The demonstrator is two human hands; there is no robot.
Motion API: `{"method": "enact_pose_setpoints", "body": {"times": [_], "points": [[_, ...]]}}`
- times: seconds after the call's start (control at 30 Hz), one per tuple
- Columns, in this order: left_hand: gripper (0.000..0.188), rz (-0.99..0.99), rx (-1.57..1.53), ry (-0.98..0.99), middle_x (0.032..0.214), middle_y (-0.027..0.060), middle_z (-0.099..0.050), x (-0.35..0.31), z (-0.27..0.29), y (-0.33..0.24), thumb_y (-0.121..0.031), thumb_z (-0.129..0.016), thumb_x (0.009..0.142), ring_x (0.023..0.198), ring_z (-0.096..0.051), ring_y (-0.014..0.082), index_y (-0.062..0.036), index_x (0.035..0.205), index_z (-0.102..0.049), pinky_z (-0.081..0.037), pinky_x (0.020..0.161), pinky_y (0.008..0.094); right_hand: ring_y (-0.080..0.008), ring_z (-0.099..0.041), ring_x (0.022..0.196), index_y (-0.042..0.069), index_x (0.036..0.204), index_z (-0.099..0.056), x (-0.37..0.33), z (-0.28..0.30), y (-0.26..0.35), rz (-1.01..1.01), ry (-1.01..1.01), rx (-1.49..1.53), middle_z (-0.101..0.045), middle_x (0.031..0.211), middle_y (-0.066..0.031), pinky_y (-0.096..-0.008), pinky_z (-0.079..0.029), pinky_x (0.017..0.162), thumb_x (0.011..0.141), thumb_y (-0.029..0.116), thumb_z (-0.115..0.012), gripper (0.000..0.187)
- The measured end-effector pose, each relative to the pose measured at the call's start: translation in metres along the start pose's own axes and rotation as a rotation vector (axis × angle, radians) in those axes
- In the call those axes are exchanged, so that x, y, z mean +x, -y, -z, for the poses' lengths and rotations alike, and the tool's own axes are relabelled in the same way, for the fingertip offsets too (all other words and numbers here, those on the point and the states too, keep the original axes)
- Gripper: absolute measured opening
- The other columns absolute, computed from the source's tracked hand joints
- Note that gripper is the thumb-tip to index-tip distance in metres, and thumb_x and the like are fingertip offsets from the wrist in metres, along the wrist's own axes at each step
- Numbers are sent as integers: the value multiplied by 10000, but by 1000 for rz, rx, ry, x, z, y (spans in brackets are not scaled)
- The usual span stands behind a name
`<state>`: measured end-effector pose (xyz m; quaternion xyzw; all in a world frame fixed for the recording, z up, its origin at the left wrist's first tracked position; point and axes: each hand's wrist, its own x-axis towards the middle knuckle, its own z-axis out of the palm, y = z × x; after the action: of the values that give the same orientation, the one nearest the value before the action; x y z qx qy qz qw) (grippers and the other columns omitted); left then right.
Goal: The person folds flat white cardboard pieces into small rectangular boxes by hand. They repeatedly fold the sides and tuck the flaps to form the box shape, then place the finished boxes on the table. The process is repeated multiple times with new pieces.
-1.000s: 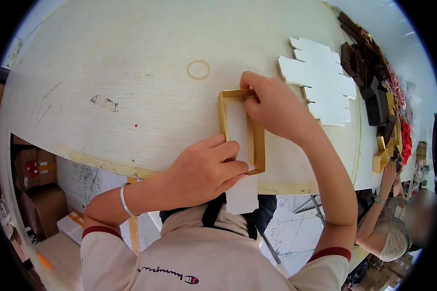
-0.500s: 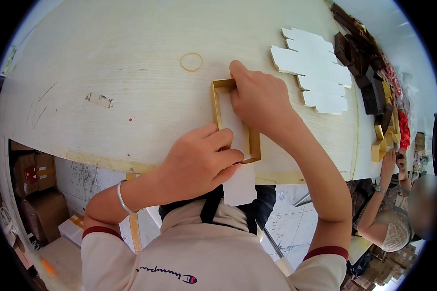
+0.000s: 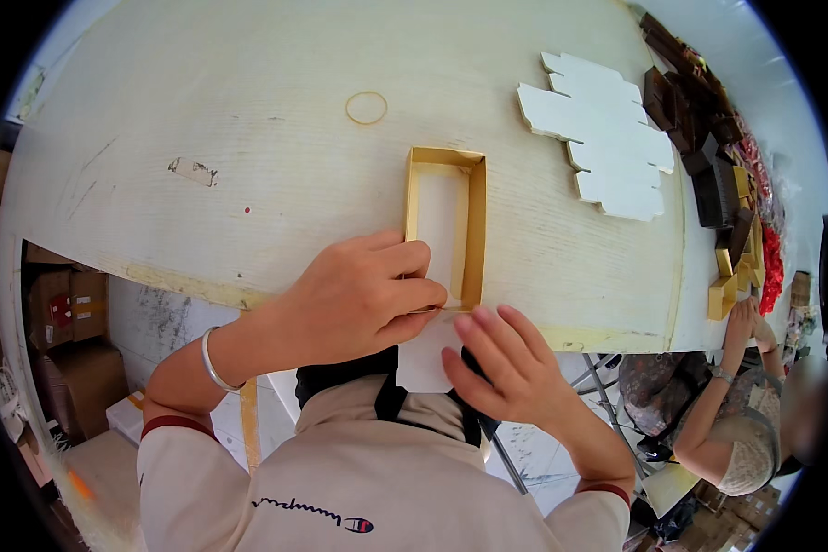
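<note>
A shallow gold cardboard box (image 3: 476, 221) with a white inner bottom stands on the table, its near end at the table edge. My left hand (image 3: 368, 294) pinches the near left corner of the box between thumb and fingers. Just off the near end, my right hand (image 3: 511, 366) is open, fingers apart, holding nothing. Its fingertips are close to the near right corner; whether they touch it I cannot tell. Below the near end, a white flap or sheet (image 3: 423, 363) hangs past the table edge, partly behind my hands.
A stack of flat white die-cut cardboard blanks (image 3: 607, 133) lies on the table (image 3: 276, 83) to the right. A rubber band (image 3: 366, 108) rests beyond the box. Dark trays (image 3: 713, 193) and gold boxes (image 3: 725, 294) line the far right, where another person's hands (image 3: 743, 327) work.
My right hand has let go of the far right side of the box and come down toward me to its near end. My left hand keeps its hold on the near corner.
</note>
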<state>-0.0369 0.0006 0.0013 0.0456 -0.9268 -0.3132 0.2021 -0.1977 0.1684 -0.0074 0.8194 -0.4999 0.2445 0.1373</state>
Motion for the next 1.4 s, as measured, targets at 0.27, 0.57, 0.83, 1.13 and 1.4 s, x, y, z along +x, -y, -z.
{"method": "enact_pose_setpoints", "body": {"times": [0.27,0.57,0.83,1.13,1.4], "points": [[277,7,-240,25,884,51,-605,1,13,4,-176,-758,781,734,-533,235,-54,992,-627,-445,638,321,-290,-597,768,-41,923,-592,25,-9,-16,-243,-192,516,-634,908,-152,-327,-504,621,685,-65,-689,258],[261,120,-261,-79,864,94,-619,-1,4,-3,-116,-681,866,695,-558,262,-27,1068,-542,-488,632,313,-287,-599,846,-30,1019,-605,22,-22,-9,-412,-373,543,-580,1097,-205,-310,-523,629,766,-45,-714,276],[222,211,-60,-102,893,73,-590,6,9,-20,-153,-743,812,632,-512,208,-29,948,-618,-460,550,280,-256,-580,859,-11,946,-667,23,-12,-25,-166,-115,80,-573,1086,-150,-328,-492,654,705,64,-725,259],[220,-19,271,-111,834,45,-580,-8,-1,-19,-100,-765,674,657,-494,208,-13,852,-667,-435,536,304,-186,-469,725,-11,915,-620,39,-1,-22,-190,139,122,-514,888,-73,-296,-366,602,673,98,-641,267],[128,174,188,158,777,56,-559,6,7,-27,-45,-701,707,672,-525,222,-27,813,-632,-448,552,312,-210,-494,679,41,755,-526,57,11,-27,-324,429,272,-453,780,-78,-313,-373,578,653,26,-629,145]]}}
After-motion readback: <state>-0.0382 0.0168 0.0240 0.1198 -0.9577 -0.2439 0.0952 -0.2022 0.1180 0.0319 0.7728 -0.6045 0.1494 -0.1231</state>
